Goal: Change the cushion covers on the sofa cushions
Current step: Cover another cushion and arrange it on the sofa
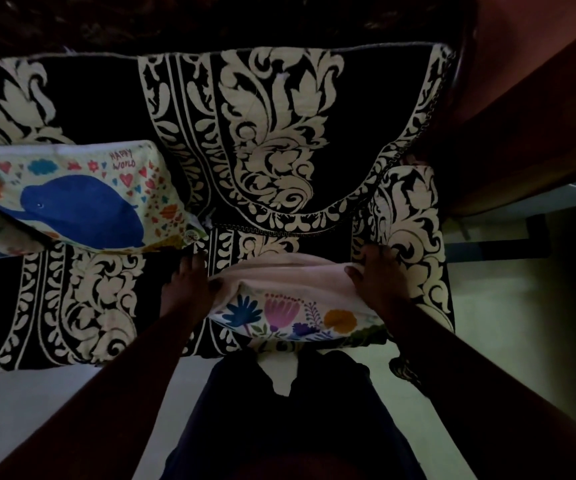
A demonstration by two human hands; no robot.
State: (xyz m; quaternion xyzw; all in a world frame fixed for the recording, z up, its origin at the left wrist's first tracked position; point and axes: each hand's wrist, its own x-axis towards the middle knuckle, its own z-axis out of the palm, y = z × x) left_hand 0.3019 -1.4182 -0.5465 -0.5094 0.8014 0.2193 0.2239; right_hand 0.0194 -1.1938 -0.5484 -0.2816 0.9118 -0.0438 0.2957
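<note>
A cushion in a white cover printed with coloured flowers [293, 315] lies at the front edge of the sofa seat, its plain pale inner cushion [286, 275] showing at the open far end. My left hand [189, 282] grips the cover's left corner. My right hand [371, 275] grips its right corner, thumb on the pale fabric. A second cushion with a blue whale print [82, 202] rests on the seat to the left, apart from both hands.
The sofa [272, 140] wears a black cloth with cream leaf patterns. A wooden armrest or furniture side [522, 116] rises at the right. Pale floor [37, 403] lies in front, and my dark-trousered legs [279, 410] stand against the seat.
</note>
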